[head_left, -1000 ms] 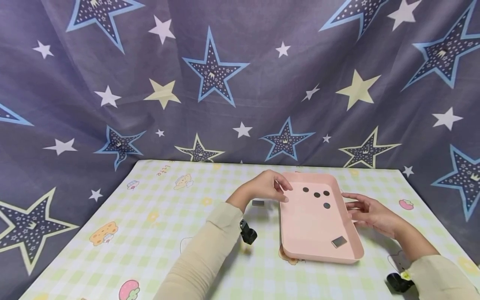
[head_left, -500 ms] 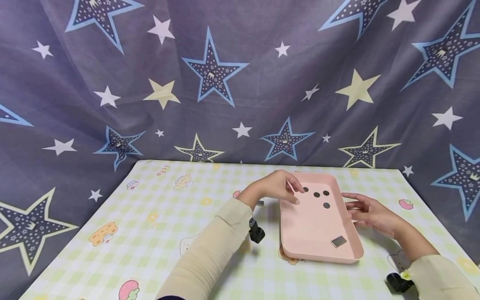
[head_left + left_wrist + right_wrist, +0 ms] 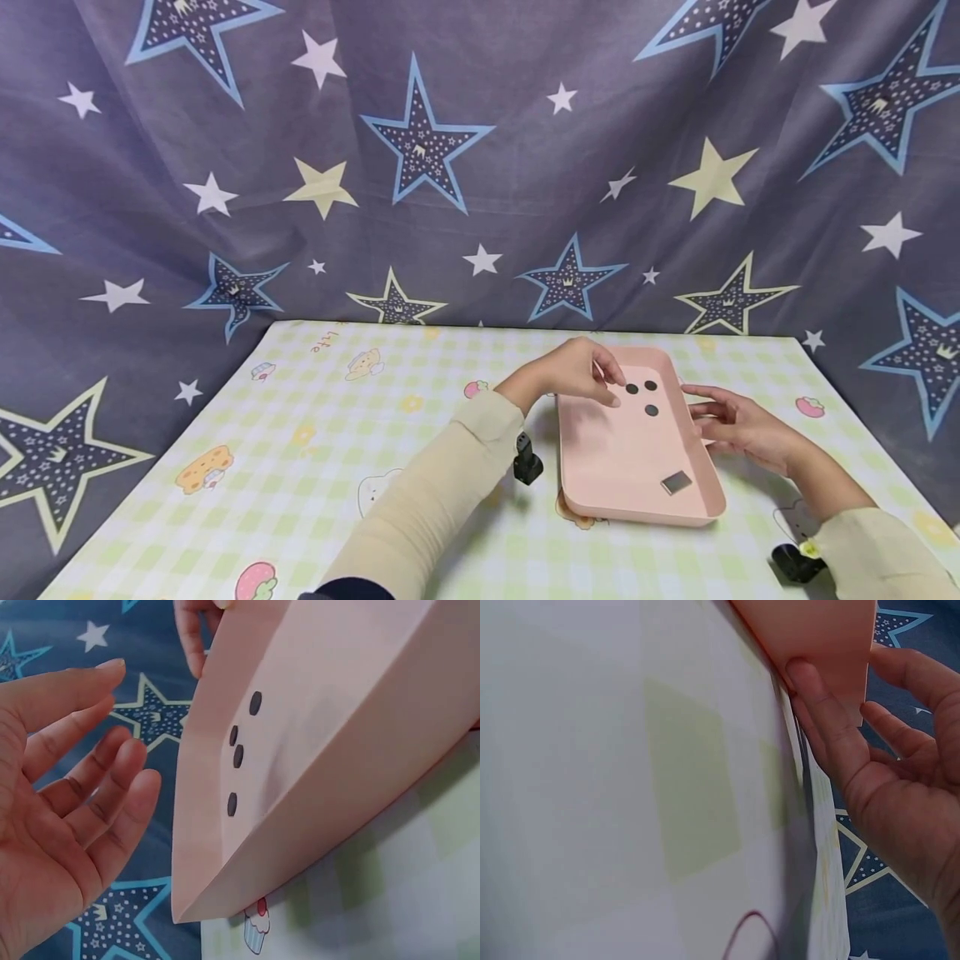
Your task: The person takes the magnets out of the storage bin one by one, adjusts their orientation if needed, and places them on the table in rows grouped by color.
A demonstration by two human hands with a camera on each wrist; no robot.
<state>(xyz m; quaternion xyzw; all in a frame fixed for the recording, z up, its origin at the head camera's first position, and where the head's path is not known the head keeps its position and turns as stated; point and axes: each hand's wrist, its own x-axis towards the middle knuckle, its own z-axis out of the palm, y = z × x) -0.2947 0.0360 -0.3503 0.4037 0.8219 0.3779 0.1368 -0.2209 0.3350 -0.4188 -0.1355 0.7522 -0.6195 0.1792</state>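
My left hand [image 3: 577, 371] hovers over the far left part of a shallow pink tray [image 3: 626, 454], fingers loosely bent and holding nothing. Small flat black discs [image 3: 651, 410] lie on the tray floor near those fingertips; one of them is hidden behind the hand in the head view. All of the discs [image 3: 255, 703] show in the left wrist view. Near the tray's front right corner lies a dark rectangular piece [image 3: 677, 482] with a silvery edge. Against the outside of the tray's right wall, my right hand [image 3: 742, 429] rests its fairly straight fingers, with the thumb touching the wall [image 3: 829, 637] low down.
Under the tray is a table with a green-and-white checked cloth [image 3: 337, 442] printed with cartoon figures. A dark curtain [image 3: 480, 167] with stars hangs behind the table. Black wrist cameras [image 3: 528, 460] are worn on both forearms.
My left hand has moved right, from the tray's left rim to over its floor, covering one disc. Its forearm now hides a small grey piece on the cloth. My right hand has stayed put.
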